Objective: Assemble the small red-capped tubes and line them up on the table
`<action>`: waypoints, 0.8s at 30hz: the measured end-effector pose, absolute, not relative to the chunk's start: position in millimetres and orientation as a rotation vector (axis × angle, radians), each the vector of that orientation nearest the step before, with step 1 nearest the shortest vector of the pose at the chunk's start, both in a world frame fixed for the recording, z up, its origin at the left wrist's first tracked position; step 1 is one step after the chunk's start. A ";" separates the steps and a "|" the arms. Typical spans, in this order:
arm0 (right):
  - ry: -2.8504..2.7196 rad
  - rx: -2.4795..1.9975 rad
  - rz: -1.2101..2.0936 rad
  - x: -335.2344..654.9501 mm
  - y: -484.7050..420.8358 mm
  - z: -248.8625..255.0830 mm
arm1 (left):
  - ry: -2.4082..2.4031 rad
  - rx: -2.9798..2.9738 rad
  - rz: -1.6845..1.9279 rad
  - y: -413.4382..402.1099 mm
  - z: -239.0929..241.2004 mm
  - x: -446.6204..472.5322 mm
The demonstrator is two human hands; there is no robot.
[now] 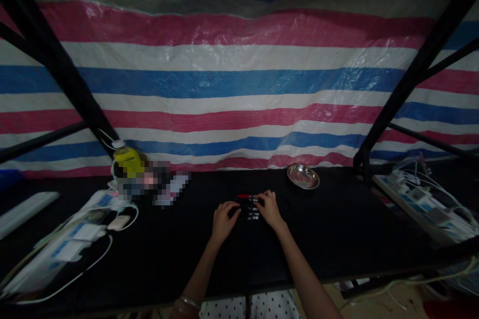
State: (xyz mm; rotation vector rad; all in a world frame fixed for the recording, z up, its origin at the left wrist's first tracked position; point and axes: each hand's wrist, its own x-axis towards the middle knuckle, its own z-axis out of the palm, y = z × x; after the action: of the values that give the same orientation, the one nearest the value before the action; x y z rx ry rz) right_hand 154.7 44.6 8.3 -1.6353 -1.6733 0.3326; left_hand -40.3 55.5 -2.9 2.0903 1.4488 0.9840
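Observation:
Several pens lie side by side in a short stack on the black table. At the far end of the row is a red pen [245, 196]; nearer ones are dark, with shiny silver-looking parts, such as the nearest pen [253, 218]. My right hand [270, 208] has its thumb and forefinger closed at the right end of the red pen. My left hand [224, 220] is curled at the left side of the row, thumb and forefinger drawn together. What lies between those fingertips is too dark to make out.
A round metal dish [303, 177] stands at the back right. Power strips with chargers and cables [75, 239] lie on the left, with more chargers [426, 204] on the right. A yellow bottle [128, 159] stands back left, beside blurred items. Black frame posts [396, 104] flank the table before a striped sheet.

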 end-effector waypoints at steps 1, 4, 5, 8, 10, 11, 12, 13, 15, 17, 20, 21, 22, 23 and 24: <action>-1.663 -1.630 0.342 155.1 45.1 6.8 | 1.444 2.089 0.990 55.7 -3.1 -40.4; -1.643 -1.615 0.380 156.5 45.7 4.7 | 1.426 2.083 0.991 55.4 -2.3 -40.6; -1.633 -1.597 0.400 156.9 45.8 4.9 | 1.418 2.081 0.991 55.1 -1.9 -40.6; -1.540 -1.482 0.488 156.4 45.8 6.7 | 1.400 2.036 1.037 54.7 -1.5 -40.7; -1.372 -1.371 0.618 154.2 45.1 6.4 | 1.407 1.953 1.109 55.1 -2.6 -40.8; -1.254 -1.306 0.717 152.6 44.5 5.4 | 1.412 1.902 1.142 55.4 -3.5 -40.8; -1.121 -1.233 0.829 150.8 43.7 3.9 | 1.417 1.849 1.171 55.9 -4.4 -40.8; -0.982 -1.154 0.943 149.1 42.7 2.1 | 1.417 1.804 1.195 56.2 -5.1 -40.8; -0.724 -0.996 1.136 146.4 40.3 -1.3 | 1.408 1.737 1.224 56.4 -5.1 -40.3; -0.538 -0.881 1.248 145.2 37.7 -3.0 | 1.407 1.682 1.243 55.8 -3.1 -39.5; -0.444 -0.824 1.320 145.6 33.4 -1.4 | 1.411 1.594 1.263 54.1 2.0 -38.0; -0.465 -0.829 1.335 145.9 31.9 -0.1 | 1.406 1.566 1.271 53.6 3.6 -37.5; -0.501 -0.842 1.351 146.1 30.3 1.4 | 1.400 1.541 1.279 53.3 4.8 -37.2; -0.539 -0.859 1.366 146.1 28.8 2.8 | 1.394 1.522 1.286 52.9 5.6 -37.1; -0.573 -0.876 1.382 145.8 27.3 4.0 | 1.387 1.508 1.290 52.6 6.2 -37.0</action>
State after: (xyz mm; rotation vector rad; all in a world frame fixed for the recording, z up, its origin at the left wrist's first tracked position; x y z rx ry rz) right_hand 145.8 27.3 4.0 -0.8757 -0.5728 1.3821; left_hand -37.0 52.6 6.2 1.5077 1.3875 1.2902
